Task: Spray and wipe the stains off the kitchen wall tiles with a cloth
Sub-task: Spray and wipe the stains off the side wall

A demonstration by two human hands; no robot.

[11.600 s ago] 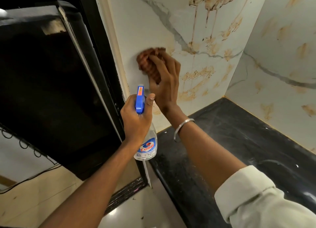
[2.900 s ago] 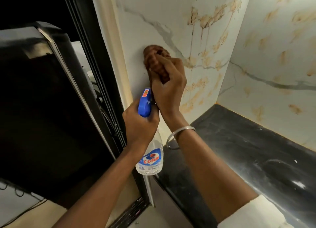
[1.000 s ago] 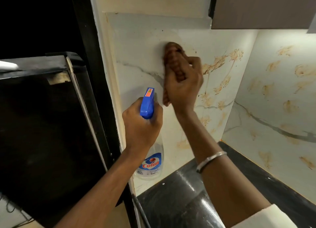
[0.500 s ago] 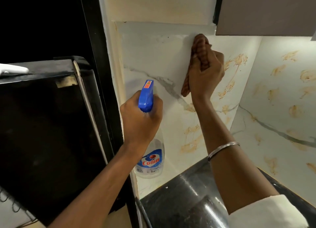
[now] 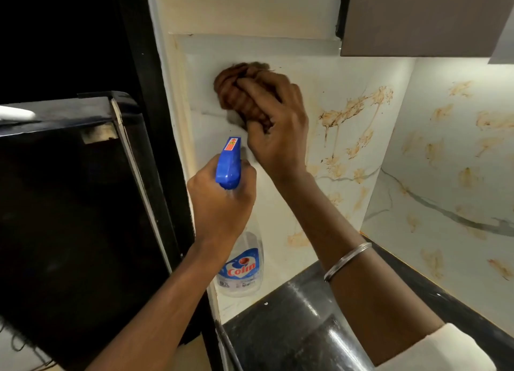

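Stains [image 5: 351,115] sit brown and runny on the white marble wall tiles [image 5: 328,73], and more of them dot the side wall to the right; the brown cloth [image 5: 236,92] is bunched up and pressed flat on the tile high up near the left edge, just under the top of the tiles; the right hand [image 5: 275,126] has its fingers curled tight around the cloth and pushes it on the wall; half a second ago that hand and cloth were further right, up close to the dark cupboard [image 5: 422,17]; now they have slid left and a bit down, so the wipe is sweeping across the top of the tile; a little before that they were lower down; the patch under and left of the cloth looks clean and white; the big drippy stains to the right of the hand are still there, so I think a lot of the job is left.

Left hand [image 5: 219,201] is wrapped shut around the neck of the Colin spray bottle [image 5: 240,262], with its blue trigger head [image 5: 229,163] pointing up at the wall; the bottle hangs just in front of the tile, above the black counter [image 5: 294,323]; it has stayed in about the same place; I cannot tell if the trigger is being pulled; a silver bangle [image 5: 347,261] sits on the right wrist; a black fridge [image 5: 69,204] stands to the left.
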